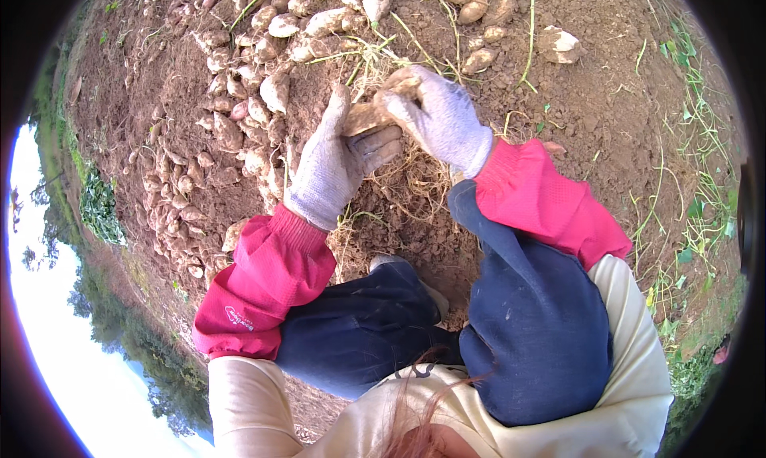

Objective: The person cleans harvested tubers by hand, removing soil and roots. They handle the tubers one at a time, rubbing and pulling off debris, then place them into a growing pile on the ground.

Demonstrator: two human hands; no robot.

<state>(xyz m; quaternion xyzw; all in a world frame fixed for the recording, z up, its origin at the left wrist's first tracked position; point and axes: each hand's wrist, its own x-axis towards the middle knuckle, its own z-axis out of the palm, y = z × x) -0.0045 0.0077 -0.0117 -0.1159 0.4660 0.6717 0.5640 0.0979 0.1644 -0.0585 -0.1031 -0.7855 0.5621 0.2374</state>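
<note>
A brown, soil-covered sweet potato lies between my two gloved hands. My left hand, in a dirt-stained white knit glove, holds it with the thumb on the near end and the fingers spread beneath. My right hand, in a matching glove, has its thumb and fingers closed at the other end of the tuber; the fingertips partly hide that end. Just beyond the hands is a cut stem crown with pale green stalks. Below them, thin tangled roots lie on loose brown soil.
Many dug sweet potatoes lie in a long heap to the left and beyond. A broken tuber with pale flesh sits at the upper right. Green vines trail along the right side. My bent knees are close below my hands.
</note>
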